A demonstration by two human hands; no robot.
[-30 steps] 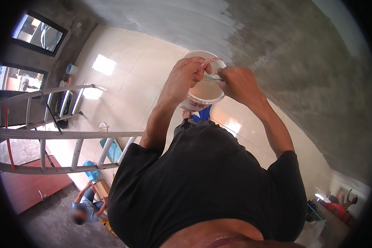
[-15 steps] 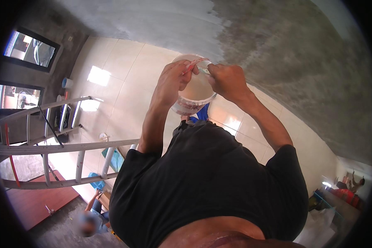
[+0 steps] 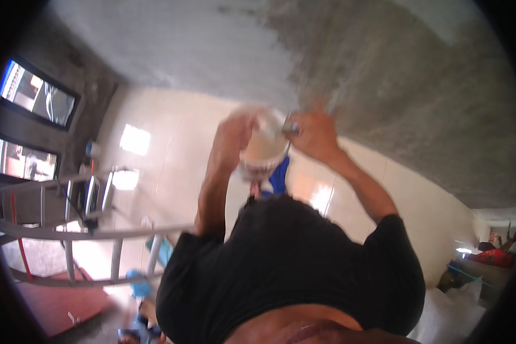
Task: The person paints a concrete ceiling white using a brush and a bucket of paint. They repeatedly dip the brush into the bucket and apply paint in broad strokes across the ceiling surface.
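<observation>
A white bucket (image 3: 260, 169) with beige contents stands below my hands, close in front of my body. My left hand (image 3: 231, 137) is at the left side of its rim, fingers curled in around something pale that motion smears. Over the right side of the rim is my right hand (image 3: 315, 135), closed on a small greyish thing (image 3: 292, 124) too blurred to name. Just past both hands rises a grey plastered wall (image 3: 350, 74), lighter and smoother on the left, darker and rougher on the right.
A metal ladder (image 3: 117, 258) spans the left side. Beyond it are two windows (image 3: 40, 94), a reddish-brown panel (image 3: 60, 307) and another person (image 3: 146, 332) at the lower left. Clear plastic sheeting (image 3: 447, 315) and red items (image 3: 490, 258) lie at the lower right. Pale tiles (image 3: 172, 126) cover the floor.
The whole view has shifted, so that hands, bucket and ladder sit lower in it. My right hand has turned a little and drawn slightly away from my left. The red-and-white piece at my left fingers is now blurred.
</observation>
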